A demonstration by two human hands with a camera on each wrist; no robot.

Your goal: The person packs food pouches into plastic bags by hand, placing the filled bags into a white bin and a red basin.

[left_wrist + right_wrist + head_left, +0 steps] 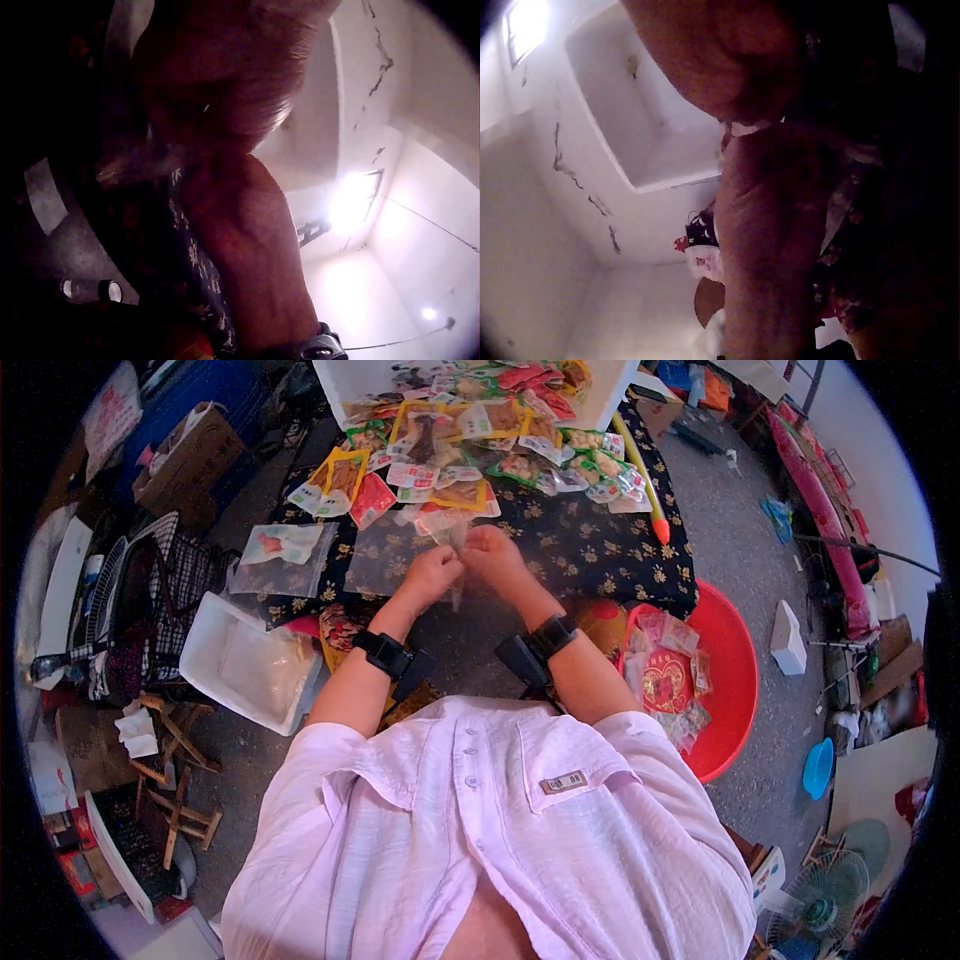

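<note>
Both hands meet over the near edge of the dark flowered table in the head view. Between them, the left hand (432, 577) and the right hand (495, 558) pinch a clear plastic bag (446, 528), whose top spreads above the fingers and whose lower part hangs as a narrow strip. What the bag contains is hidden by the hands. Under the left hand's side lies another clear bag (372, 552), flat on the cloth. In the wrist views, the left hand (225, 75) and right hand (720, 60) are dark, with their fingertips hidden.
A heap of colourful food packets (460, 430) spills from a white foam box (335, 390). Left of the hands lies a clear packet (283, 550); a white tub (215, 660) stands below. At right are a yellow stick (640, 470) and a red basin (735, 690) holding packets.
</note>
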